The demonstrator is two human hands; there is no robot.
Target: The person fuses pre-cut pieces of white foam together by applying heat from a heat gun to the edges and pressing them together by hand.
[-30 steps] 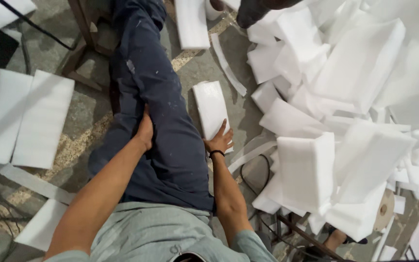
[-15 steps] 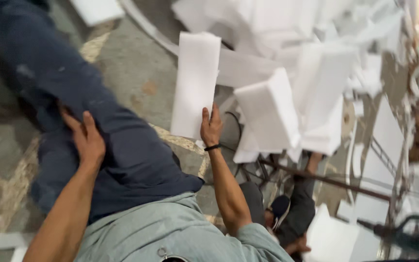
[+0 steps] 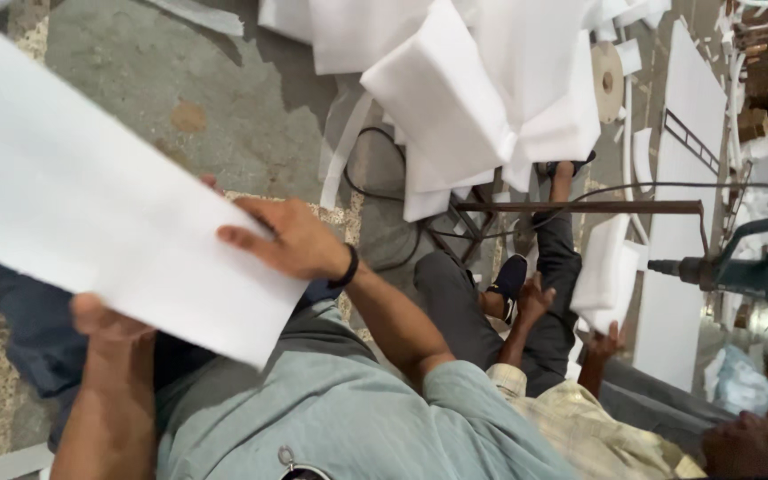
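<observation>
I hold a large white foam sheet across my lap. My right hand, with a dark band at the wrist, grips its right edge from on top. My left hand supports the sheet from underneath at its lower edge, mostly hidden by it. My grey-green shirt and dark trousers lie below the sheet.
A heap of white foam pieces lies ahead on the concrete floor. Another person sits at my right, their hands on a foam piece. A metal bar, a black cable, a power drill and a foam panel are at right.
The foam sheet has been lifted from the floor and pulled close across my lap. My left hand moved off my thigh to under the sheet. The view swung right, showing the other person.
</observation>
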